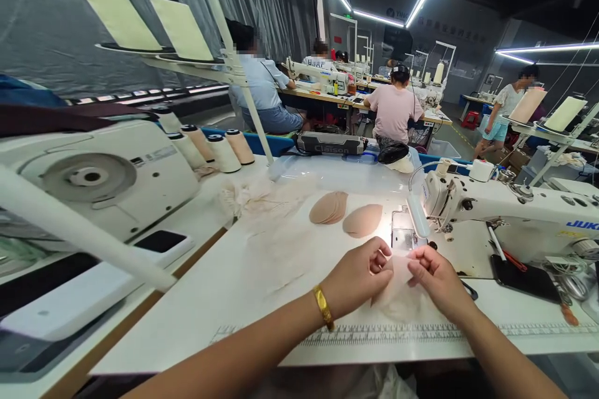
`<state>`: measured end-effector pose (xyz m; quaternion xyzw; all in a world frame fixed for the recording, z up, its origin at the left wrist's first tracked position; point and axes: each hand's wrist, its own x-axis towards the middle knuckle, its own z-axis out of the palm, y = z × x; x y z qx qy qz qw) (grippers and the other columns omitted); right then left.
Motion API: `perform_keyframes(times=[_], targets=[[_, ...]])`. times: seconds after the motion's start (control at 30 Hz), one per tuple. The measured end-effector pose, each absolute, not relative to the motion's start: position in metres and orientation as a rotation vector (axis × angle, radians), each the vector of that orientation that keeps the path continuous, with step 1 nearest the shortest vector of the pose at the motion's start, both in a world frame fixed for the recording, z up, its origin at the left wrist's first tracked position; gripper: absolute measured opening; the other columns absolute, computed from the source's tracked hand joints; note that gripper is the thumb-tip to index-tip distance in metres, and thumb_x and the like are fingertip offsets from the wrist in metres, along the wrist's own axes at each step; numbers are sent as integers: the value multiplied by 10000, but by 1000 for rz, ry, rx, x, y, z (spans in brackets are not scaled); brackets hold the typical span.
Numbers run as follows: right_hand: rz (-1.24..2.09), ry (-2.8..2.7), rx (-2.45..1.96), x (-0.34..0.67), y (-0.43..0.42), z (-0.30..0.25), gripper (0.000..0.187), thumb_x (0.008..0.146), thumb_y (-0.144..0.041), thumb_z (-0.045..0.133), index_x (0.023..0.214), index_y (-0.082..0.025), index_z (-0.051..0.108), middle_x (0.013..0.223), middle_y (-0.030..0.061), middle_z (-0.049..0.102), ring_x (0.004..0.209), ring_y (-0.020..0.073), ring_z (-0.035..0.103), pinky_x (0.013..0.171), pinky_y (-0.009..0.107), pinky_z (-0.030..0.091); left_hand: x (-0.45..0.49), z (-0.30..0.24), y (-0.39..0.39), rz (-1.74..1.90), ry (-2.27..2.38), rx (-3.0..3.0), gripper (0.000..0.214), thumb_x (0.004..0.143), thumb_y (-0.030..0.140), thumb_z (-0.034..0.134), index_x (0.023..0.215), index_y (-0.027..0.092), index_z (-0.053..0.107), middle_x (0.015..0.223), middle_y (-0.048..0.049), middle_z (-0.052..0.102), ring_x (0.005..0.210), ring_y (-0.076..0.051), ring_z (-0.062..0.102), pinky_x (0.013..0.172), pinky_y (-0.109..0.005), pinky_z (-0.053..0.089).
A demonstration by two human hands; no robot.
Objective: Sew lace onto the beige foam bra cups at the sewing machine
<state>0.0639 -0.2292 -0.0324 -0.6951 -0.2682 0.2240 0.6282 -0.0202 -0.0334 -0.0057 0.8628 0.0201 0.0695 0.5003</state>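
A pale, thin fabric piece (397,277) is pinched at its upper edge between both my hands, just in front of the sewing machine's needle plate (403,237). My left hand (362,277), with a gold bracelet at the wrist, is closed on the left side of the fabric. On the opposite side, the thumb and fingers of my right hand (433,274) grip it. Beyond my left hand lie a single beige teardrop-shaped piece (362,221) and a fanned stack of similar pieces (327,208). The lower end of the fabric hangs over sheer material on the table.
A white JUKI sewing machine (519,206) with a lit lamp (416,215) stands right. A black phone (526,277) lies beneath its arm. Thread cones (223,153) and another machine (93,168) are left. A ruler strip (374,333) runs along the front edge. Several people sit or walk beyond.
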Motion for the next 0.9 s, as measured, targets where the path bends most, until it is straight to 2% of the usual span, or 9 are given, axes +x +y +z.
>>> perform_keyframes(times=[0.1, 0.17, 0.23, 0.37, 0.5, 0.57, 0.73, 0.83, 0.9], targets=[[356, -870, -1816, 48, -231, -19, 220, 979, -458, 607, 975, -244, 661, 817, 6, 666, 724, 184, 615, 693, 311, 489, -23, 8, -34, 322, -214, 2193, 467, 765, 291, 715, 1207, 225, 578, 1214, -100, 666, 1121, -274, 628, 934, -430, 560], [293, -1083, -1864, 38, -234, -11, 165, 1014, -354, 544, 989, -255, 674, 827, 8, 686, 731, 182, 625, 702, 308, 481, -26, 19, -32, 209, -374, 2172, 651, 756, 281, 749, 1360, 249, 508, 1298, -93, 639, 1156, -261, 620, 984, -416, 540], [257, -1192, -1867, 32, -239, -6, 168, 1030, -318, 525, 1002, -265, 683, 828, 8, 700, 722, 182, 641, 701, 305, 485, -28, 24, -29, -60, -414, 2152, 606, 757, 245, 725, 1331, 258, 531, 1111, -22, 694, 935, -198, 664, 827, -319, 562], [76, -1094, -1919, 35, -246, -9, 167, 1034, -368, 558, 984, -274, 687, 842, 19, 727, 698, 194, 662, 640, 300, 488, -30, 13, -15, -415, -369, 2157, 90, 812, 264, 647, 878, 212, 616, 720, 59, 608, 658, -136, 584, 565, -216, 437], [-172, -1009, -1879, 45, -236, -24, 160, 1039, -338, 542, 1025, -281, 692, 897, 37, 766, 618, 185, 650, 579, 306, 510, -26, -1, 3, 248, -292, 2652, 42, 853, 172, 593, 828, 202, 578, 697, 31, 618, 622, -160, 560, 576, -272, 384], [-266, -1071, -1852, 52, -227, -34, 192, 1044, -283, 510, 1098, -285, 694, 1071, 71, 784, 756, 217, 720, 691, 346, 572, -26, 0, 10, 657, -311, 2889, 62, 902, 144, 567, 901, 199, 597, 788, -13, 666, 684, -195, 589, 652, -318, 417], [-197, -1522, -1938, 86, -219, -56, 286, 1048, -246, 459, 1180, -306, 705, 1212, 60, 765, 1085, 269, 710, 933, 429, 557, -32, 9, 4, 627, -524, 3012, 343, 861, 486, 768, 930, 194, 602, 914, -62, 674, 798, -253, 604, 732, -376, 452], [-58, -1684, -1965, 103, -225, -57, 306, 1066, -249, 424, 1194, -289, 699, 1206, 48, 760, 1047, 239, 701, 902, 388, 555, -18, 1, -13, 525, -806, 2899, 98, 938, 195, 668, 886, 198, 585, 907, -27, 677, 846, -218, 607, 782, -349, 454], [-44, -1740, -1982, 109, -230, -54, 332, 1063, -201, 397, 1129, -277, 713, 1099, 42, 770, 968, 222, 689, 834, 362, 552, -1, -12, -23, 541, -930, 2894, 152, 917, 52, 587, 859, 192, 577, 868, -26, 673, 808, -206, 599, 766, -346, 451]])
